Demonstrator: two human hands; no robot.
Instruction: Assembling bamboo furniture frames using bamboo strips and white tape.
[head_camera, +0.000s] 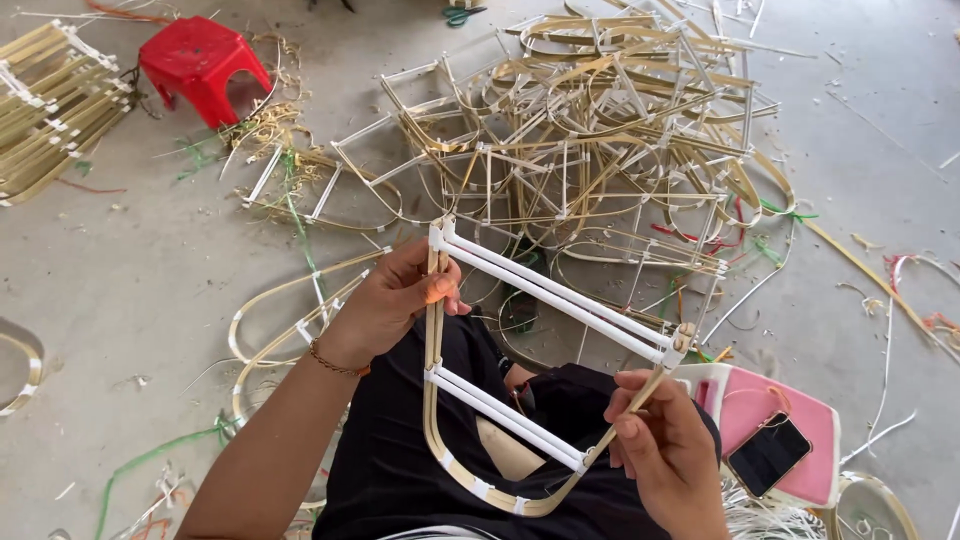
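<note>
I hold a U-shaped bamboo frame (500, 495) with white cross rods (550, 292) bound across it, over my lap. My left hand (395, 300) grips the frame's left strip near its top corner, thumb pressed on the strip. My right hand (665, 440) pinches the right strip just below the upper rods' end. A second pair of white rods (505, 415) spans the frame lower down. White tape wraps the joints and the curved bottom.
A large heap of similar bamboo frames (590, 140) covers the concrete floor ahead. A red plastic stool (200, 65) stands far left beside stacked frames (50, 100). A pink-and-white stool (810, 420) with a phone (768, 453) on it sits at my right. Loose strips lie around.
</note>
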